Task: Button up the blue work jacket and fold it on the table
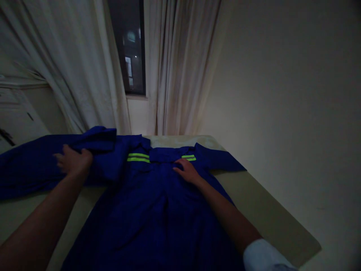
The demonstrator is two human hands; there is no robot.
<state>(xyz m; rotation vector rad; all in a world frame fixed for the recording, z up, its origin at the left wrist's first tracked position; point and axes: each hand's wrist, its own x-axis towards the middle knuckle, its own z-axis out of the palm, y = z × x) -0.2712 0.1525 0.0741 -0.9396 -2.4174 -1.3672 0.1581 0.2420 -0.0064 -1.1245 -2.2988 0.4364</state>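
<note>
A dark blue work jacket (149, 210) with bright yellow-green reflective stripes (138, 157) lies spread on a pale table (262, 210). My left hand (73, 160) rests on the bunched left sleeve (96, 141), fingers curled into the cloth. My right hand (186, 169) lies flat on the chest of the jacket just below the collar (166, 153), fingers stretched out. A light shirt cuff shows on my right arm at the bottom edge.
White curtains (180, 67) hang either side of a dark window (131, 45) behind the table. A plain wall runs along the right. The table's right edge (282, 210) slants toward the near right corner.
</note>
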